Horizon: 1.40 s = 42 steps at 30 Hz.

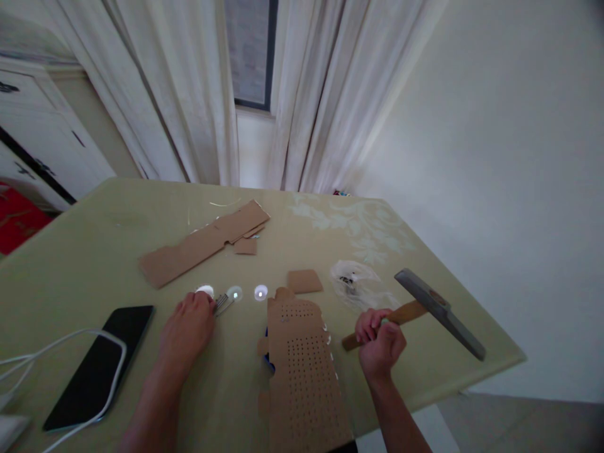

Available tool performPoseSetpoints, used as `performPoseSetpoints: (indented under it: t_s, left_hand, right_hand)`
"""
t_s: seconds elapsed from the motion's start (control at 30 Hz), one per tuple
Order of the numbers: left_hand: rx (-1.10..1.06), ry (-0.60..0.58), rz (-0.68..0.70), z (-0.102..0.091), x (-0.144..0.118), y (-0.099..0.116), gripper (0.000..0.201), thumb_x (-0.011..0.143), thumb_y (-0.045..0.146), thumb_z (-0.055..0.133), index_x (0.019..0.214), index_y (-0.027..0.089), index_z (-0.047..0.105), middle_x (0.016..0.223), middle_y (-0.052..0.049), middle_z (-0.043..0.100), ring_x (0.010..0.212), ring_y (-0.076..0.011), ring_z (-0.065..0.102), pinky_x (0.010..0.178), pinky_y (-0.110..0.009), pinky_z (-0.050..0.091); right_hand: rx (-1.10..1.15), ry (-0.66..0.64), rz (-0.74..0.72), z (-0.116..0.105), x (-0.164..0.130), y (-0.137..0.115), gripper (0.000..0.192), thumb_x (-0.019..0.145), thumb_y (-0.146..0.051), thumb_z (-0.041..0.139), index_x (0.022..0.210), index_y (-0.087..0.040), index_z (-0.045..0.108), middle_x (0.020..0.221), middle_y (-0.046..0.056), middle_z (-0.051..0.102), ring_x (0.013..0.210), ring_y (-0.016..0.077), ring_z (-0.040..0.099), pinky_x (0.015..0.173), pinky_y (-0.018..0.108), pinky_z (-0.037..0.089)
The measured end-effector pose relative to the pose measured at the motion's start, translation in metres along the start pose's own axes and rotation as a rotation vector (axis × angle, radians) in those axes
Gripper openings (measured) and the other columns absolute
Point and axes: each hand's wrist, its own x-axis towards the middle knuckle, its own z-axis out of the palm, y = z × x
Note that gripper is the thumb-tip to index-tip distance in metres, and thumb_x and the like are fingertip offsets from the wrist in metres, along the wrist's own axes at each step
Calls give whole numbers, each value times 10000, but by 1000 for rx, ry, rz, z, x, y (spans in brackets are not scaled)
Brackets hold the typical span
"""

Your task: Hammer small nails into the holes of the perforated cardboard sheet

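Observation:
My right hand point(381, 340) is wrapped around the wooden handle of a hammer point(422, 296). Its long grey metal head points up and away to the right, held above the table. At the left, my left hand point(191, 324) rests low over the table with its fingers curled down. A small bunch of thin metal nails point(223, 304) sticks out beside its fingertips; the thumb is hidden. Between my hands lies a cardboard piece point(306, 371) with rows of small punched holes. Something blue shows under its left edge.
Behind the hands lie a long cardboard strip point(202, 248), a small cardboard piece point(304, 281) and a clear plastic bag point(361, 286) with small dark bits. At left, a white cable point(123, 358) crosses a black tablet-like device point(85, 384). The table's right edge point(457, 277) runs near the hammer head.

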Motion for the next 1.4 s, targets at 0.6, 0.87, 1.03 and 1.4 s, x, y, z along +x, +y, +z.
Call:
performPoseSetpoints:
  t_s: [0.6,0.87,1.03,1.4]
  left_hand:
    - [-1181,220,297,-31,-25,93,223,992,426,680,991,225,777,936,-32,801,853,-192,711,791,-297,547]
    - [-1023,157,499,-28,-33,113,150,1018,308,669,987,258,807,836,1,732,725,-157,594,684,-273,465]
    - [-999,120,508,-21,-35,110,170,1038,320,647,1017,267,808,871,-6,733,755,-168,607,709,-288,478]
    - [-999,100,495,-21,-36,110,202,1047,355,631,1027,262,810,915,-29,765,776,-186,614,762,-319,503]
  right_hand:
    - [-25,-8,-15,2,-2,2,397,1056,-509,630,783,-231,555,569,-94,351,432,88,299,393,164,310]
    - [-21,8,-35,0,-5,2,420,1063,-538,612,780,-235,544,560,-98,339,430,95,299,388,172,320]
    - [-37,5,-28,2,-4,2,414,1064,-517,613,774,-232,536,561,-98,342,427,93,306,390,173,313]
    - [-64,-12,-24,4,-6,-1,413,1032,-530,659,767,-231,555,548,-95,366,423,96,321,397,187,309]
